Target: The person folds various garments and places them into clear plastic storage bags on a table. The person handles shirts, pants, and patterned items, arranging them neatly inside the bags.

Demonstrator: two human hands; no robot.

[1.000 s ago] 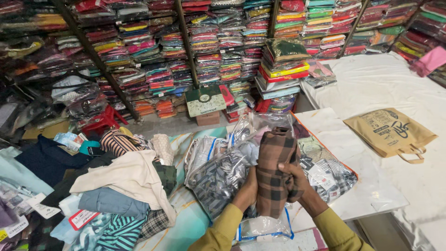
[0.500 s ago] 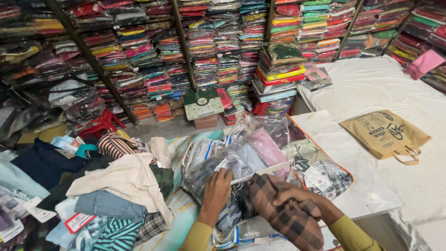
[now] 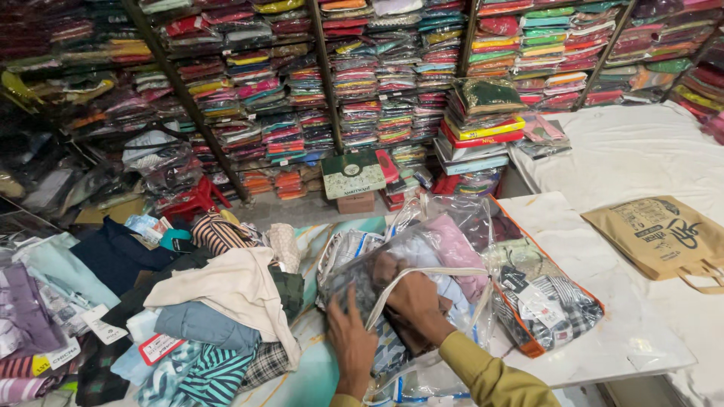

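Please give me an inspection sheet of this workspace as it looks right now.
Surface: marble-patterned table, mostly covered; a white sheet spreads to the right.
Job's things: clear plastic zip bag lying open, a dark folded garment partly inside it.
Clutter: heap of loose clothes on the left; packed checked shirts on the right; a brown paper bag on the sheet.
Hands: left hand flat on the bag's front; right hand reaching inside the bag onto the garment, grip unclear.
Cables: nothing seen.
Surroundings: shelves of stacked folded fabrics along the back; a green box and a red stool on the floor.
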